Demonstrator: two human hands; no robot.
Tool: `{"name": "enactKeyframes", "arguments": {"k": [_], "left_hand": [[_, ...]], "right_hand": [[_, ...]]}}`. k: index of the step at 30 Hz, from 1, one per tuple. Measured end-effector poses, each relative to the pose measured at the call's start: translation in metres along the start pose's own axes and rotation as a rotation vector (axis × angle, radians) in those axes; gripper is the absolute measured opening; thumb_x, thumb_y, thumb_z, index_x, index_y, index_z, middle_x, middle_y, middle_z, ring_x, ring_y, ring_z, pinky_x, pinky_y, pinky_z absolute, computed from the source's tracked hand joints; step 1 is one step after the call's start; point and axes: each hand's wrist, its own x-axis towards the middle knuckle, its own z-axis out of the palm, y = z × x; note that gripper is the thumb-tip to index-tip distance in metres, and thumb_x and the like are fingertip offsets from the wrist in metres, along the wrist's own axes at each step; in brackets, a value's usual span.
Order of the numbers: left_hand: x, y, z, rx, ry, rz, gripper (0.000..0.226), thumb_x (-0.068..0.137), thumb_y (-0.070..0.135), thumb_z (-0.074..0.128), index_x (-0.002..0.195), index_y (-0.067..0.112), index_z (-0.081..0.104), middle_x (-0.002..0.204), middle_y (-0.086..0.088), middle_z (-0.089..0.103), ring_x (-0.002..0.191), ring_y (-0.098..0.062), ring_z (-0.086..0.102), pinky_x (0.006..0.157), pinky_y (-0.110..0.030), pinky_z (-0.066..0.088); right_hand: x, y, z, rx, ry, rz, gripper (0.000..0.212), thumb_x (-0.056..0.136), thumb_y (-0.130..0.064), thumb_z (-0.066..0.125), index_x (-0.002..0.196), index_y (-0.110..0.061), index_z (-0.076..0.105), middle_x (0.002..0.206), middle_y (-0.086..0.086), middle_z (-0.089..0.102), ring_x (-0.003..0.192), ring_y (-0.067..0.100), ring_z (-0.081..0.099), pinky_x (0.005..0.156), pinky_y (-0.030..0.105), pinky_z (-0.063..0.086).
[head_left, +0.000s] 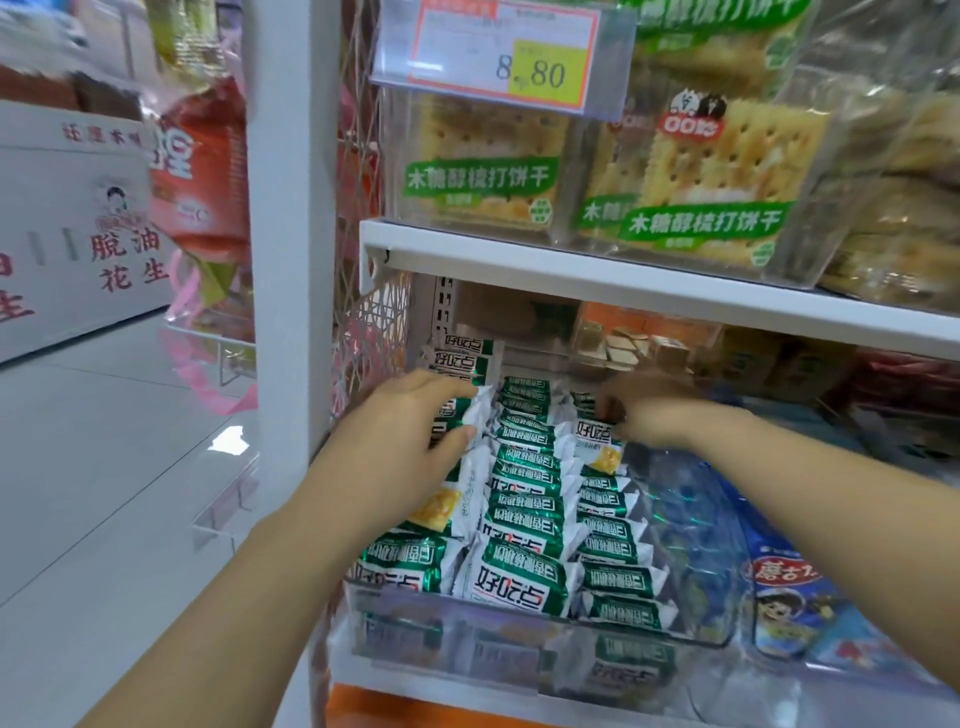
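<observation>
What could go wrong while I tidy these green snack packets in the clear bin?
1. The green packets stand in tight rows; tugging the one the right hand pinches may topple its neighbours.
2. The left hand grips another at the left side; a shove could spill front ones over the clear bin rim.
3. The upper shelf sits low; lifting either hand might knock it.
</observation>
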Motion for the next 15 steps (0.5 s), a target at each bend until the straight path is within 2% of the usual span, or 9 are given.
{"name": "enactKeyframes", "arguments": {"k": [2,5,9,15], "left_hand": [[-0.004,-0.001,-0.001,-0.016,-0.020,-0.010,0.041,0.094,0.033,0.055,0.134,0.029,0.050,0.136,0.009,0.050,0.124,-0.010,0.046,0.101,-0.023,0.033],[-0.009,0.000,-0.007,-0.053,-0.072,-0.023,0.047,0.093,0.039,0.055,0.139,0.031,0.044,0.142,0.010,0.045,0.129,-0.008,0.042,0.101,-0.019,0.029],[-0.016,0.006,-0.021,-0.041,-0.277,-0.060,0.073,0.086,0.048,0.061,0.148,0.034,0.026,0.154,0.010,0.028,0.139,-0.009,0.030,0.110,-0.024,0.023],[-0.008,0.019,-0.042,0.059,-0.526,-0.134,0.084,0.087,0.031,0.068,0.152,0.029,0.015,0.159,0.004,0.018,0.142,-0.017,0.027,0.111,-0.028,0.023]], "right_hand": [[0.001,-0.003,0.001,-0.052,-0.031,0.006,0.026,0.088,-0.011,0.058,0.108,-0.026,0.061,0.121,0.004,0.057,0.105,0.024,0.055,0.083,0.029,0.044],[-0.009,-0.002,-0.005,-0.013,0.043,0.009,0.022,0.087,-0.026,0.063,0.109,-0.030,0.064,0.118,-0.003,0.062,0.107,0.019,0.055,0.098,0.034,0.039],[-0.046,0.007,-0.012,0.259,0.152,0.004,0.034,0.086,-0.031,0.066,0.119,-0.022,0.062,0.116,0.004,0.062,0.097,0.018,0.056,0.082,0.028,0.045],[-0.118,0.022,-0.004,0.434,0.142,-0.053,0.033,0.089,-0.035,0.062,0.120,-0.024,0.060,0.137,-0.003,0.052,0.123,0.015,0.050,0.098,0.026,0.037]]}}
